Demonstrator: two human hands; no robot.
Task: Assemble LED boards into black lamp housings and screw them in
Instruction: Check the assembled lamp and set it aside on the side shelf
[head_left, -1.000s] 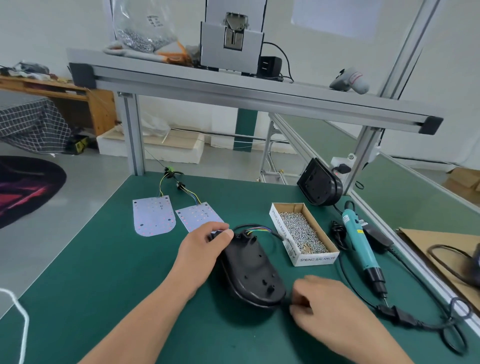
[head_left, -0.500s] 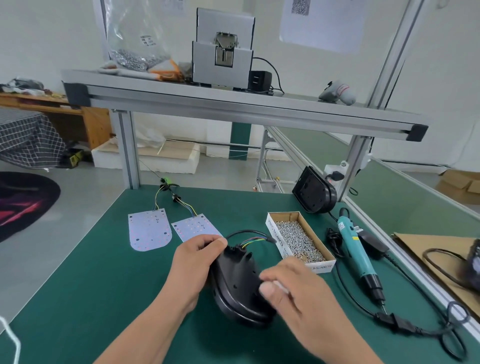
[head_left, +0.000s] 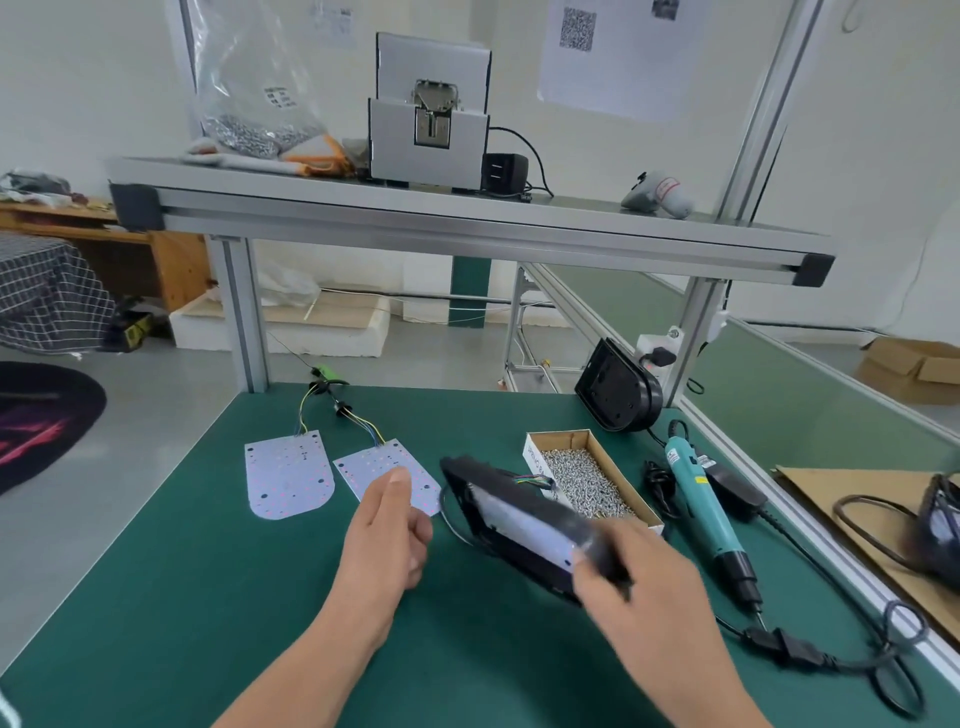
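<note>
Lamp housing (head_left: 475, 483) is off the tabletop (head_left: 197, 597), tilted, just left of the screw box (head_left: 587, 475), open face toward the camera. There's a pale panel inside, but it's motion-blurred, so can't tell if it's a seated board.

Right hand (head_left: 644, 592) is clamped on the housing's near rim, fingers wrapped over the edge. Left hand (head_left: 387, 530) holds nothing: fingers loosely curled, thumb up, further left of the box, just apart from the housing. Two loose LED boards (head_left: 289, 475) lie flat, furthest left of the box.

Judgement: the housing looks like a rigid moulded shell, light enough for one hand, smooth so probably slippy. Take it by the rim, both sides, and keep off the coloured wires (head_left: 535, 480) at its far end. Boards look thin, stiff and scratchable. Lift by the edges, not the LED face or leads.
</note>
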